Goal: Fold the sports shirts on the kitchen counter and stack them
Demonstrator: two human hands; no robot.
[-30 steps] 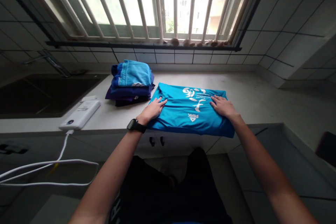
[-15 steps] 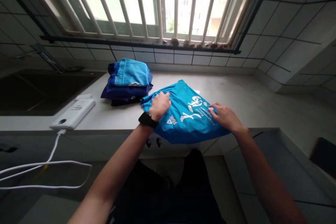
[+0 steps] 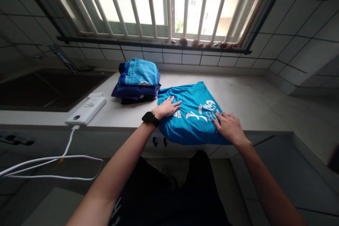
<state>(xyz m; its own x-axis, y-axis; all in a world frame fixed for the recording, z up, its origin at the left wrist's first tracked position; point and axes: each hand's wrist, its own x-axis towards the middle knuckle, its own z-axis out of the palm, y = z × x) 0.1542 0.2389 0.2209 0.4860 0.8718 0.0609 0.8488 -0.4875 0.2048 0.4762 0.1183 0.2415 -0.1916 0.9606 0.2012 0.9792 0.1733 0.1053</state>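
Observation:
A folded bright blue T-shirt [image 3: 192, 113] with white lettering lies on the pale counter [image 3: 246, 102], turned at an angle, its near edge hanging over the counter's front. My left hand [image 3: 167, 107], with a black watch at the wrist, rests flat on the shirt's left part, fingers spread. My right hand [image 3: 230, 127] lies flat on the shirt's right near part, fingers stretched out. A stack of folded blue and purple clothes [image 3: 137, 81] sits just left of the shirt.
A white power bank [image 3: 86, 111] with a white cable [image 3: 53, 162] lies near the counter's front edge at left. A dark sink [image 3: 39, 88] is further left. A barred window [image 3: 164, 3] is behind, with tiled walls around it.
The shirt was lifted and turned about a quarter turn, then laid back down. Both hands went from gripping it to lying flat on it.

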